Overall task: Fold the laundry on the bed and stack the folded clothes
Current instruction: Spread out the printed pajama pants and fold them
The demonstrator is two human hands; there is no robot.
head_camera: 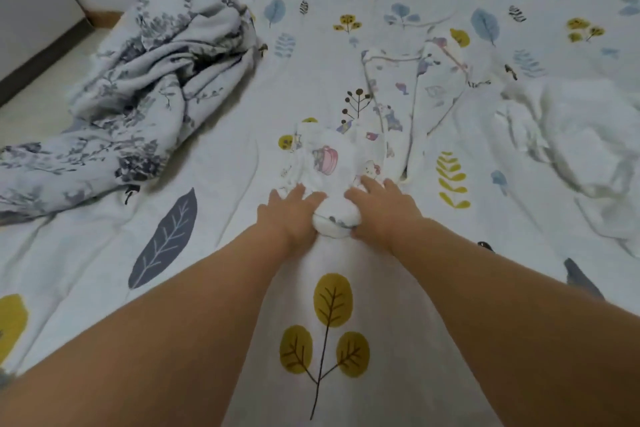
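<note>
**A:** Laundry question: which step is this? Both hands are on that small white cartoon-print garment (332, 163) in the middle of the bed (214, 218).

**B:** Looks like the fold itself, early on. The left hand (291, 215) and right hand (381, 210) sit close together, fingers curled over the near end of the garment, bunching a wad of cloth between them. So both are clamped on it, not just resting flat. The rest of the piece runs away from the fingertips, rumpled rather than smoothed out.

**A:** Anything folded yet?

**B:** Not that I can see, no stack anywhere. Beyond the right hand, further up the bed, lies another printed garment (415, 87), and out to the right of that hand there's a crumpled white piece (571, 135). Off to the left of the left hand is a heap of grey floral blanket (138, 80) (bedding, I'd guess, not part of the job).

**A:** Next move?

**B:** My guess: spread the hands apart to pull it flat, since it's too scrunched to crease neatly. Thin cloth like that should slide easily on the sheet.
</note>
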